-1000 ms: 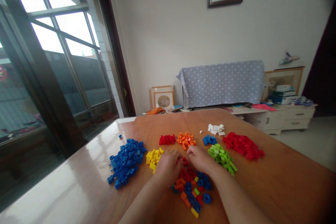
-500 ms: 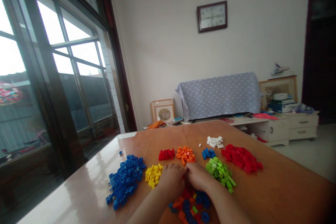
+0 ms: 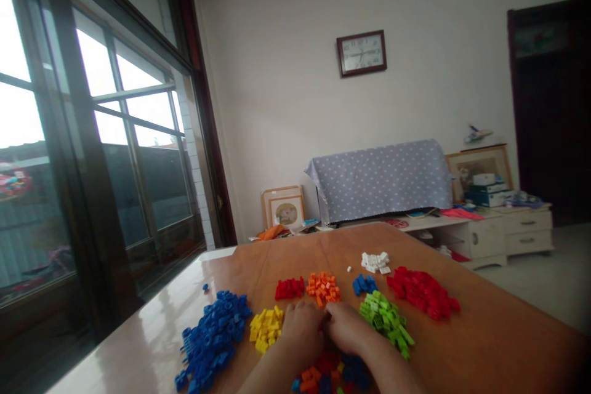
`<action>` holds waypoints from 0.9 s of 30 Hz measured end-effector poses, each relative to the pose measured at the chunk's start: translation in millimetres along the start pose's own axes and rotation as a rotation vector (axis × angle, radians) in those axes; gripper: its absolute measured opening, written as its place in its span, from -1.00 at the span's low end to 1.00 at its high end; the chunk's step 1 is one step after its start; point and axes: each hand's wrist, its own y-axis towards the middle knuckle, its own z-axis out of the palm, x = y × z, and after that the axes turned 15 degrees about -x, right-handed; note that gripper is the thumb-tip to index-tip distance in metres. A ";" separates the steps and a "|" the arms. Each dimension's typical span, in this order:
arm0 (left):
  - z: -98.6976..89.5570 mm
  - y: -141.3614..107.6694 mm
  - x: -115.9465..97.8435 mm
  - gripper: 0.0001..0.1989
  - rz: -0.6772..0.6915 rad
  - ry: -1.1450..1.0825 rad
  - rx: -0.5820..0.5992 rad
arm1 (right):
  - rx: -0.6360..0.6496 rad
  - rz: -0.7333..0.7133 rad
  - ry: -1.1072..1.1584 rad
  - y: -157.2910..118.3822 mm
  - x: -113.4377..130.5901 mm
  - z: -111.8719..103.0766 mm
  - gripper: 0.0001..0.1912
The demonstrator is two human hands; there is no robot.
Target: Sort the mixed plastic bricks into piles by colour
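Observation:
My left hand [image 3: 301, 327] and my right hand [image 3: 346, 327] sit close together at the bottom of the view, fingertips meeting above a mixed pile of red, orange and blue plastic bricks [image 3: 329, 374]. Whatever lies between the fingers is hidden. A yellow brick heap [image 3: 265, 330] lies just left of my left hand, and a green heap [image 3: 385, 324] lies just right of my right hand. Farther out are a large blue heap [image 3: 212, 338], a small red group [image 3: 290, 288], an orange group [image 3: 324, 289], a small blue group [image 3: 364, 284], a white group [image 3: 375, 262] and a large red heap [image 3: 422, 293].
The bricks lie on a glossy orange-brown wooden table [image 3: 295, 258]. A lone blue brick [image 3: 205, 287] sits near its left edge. A tall window [image 3: 133, 148] stands to the left. Behind the table are a white cabinet [image 3: 480, 237] and a polka-dot cloth [image 3: 378, 181].
The view has tilted upward, so the table, bricks and hands sit lower in the frame. My hands remain together at the top of the mixed pile.

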 end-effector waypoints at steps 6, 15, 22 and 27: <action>6.6 1.0 4.7 -0.63 0.021 -0.041 -0.041 | -0.060 0.020 0.044 1.1 1.7 -1.8 -0.82; 7.5 4.2 1.7 -0.67 0.033 0.002 -0.061 | -0.121 0.026 0.042 6.8 -0.6 -2.6 -0.85; 7.1 5.1 -2.0 -0.74 0.048 0.087 -0.049 | -0.175 0.032 0.051 12.7 -7.8 3.0 -0.84; 8.4 10.5 -3.0 -0.76 0.070 0.124 0.009 | -0.229 0.023 0.066 15.5 -9.2 0.5 -0.82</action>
